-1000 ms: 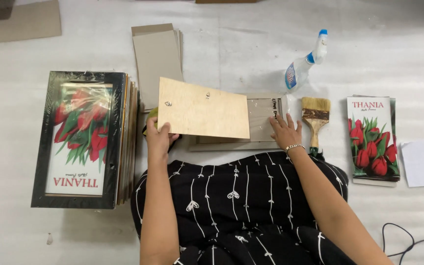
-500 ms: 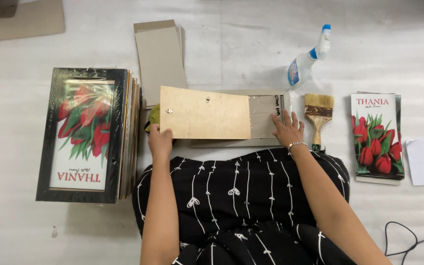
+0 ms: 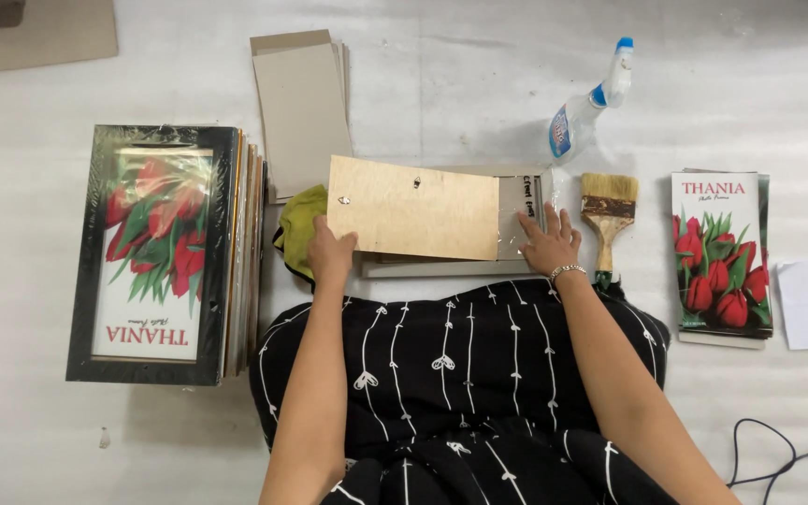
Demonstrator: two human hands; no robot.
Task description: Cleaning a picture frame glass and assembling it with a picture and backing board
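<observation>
The left hand [image 3: 329,251] grips the wooden board's [image 3: 413,208] left edge, the board lying over a frame [image 3: 526,201] before the lap. The right hand [image 3: 549,241] rests flat and open on the frame, near a brush [image 3: 607,210].

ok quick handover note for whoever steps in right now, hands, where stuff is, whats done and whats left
Left hand: grips the near left corner of the plywood backing board.
Right hand: flat on the right end of the frame, fingers spread, holding nothing.
Board lies over the frame but sits off to the left, so the frame's right end shows uncovered.
Nearby: green cloth under the board's left edge, paintbrush and spray bottle to the right, stack of framed tulip pictures on the left.
Done: board laid on the frame.
Left: it looks not yet seated square.
</observation>
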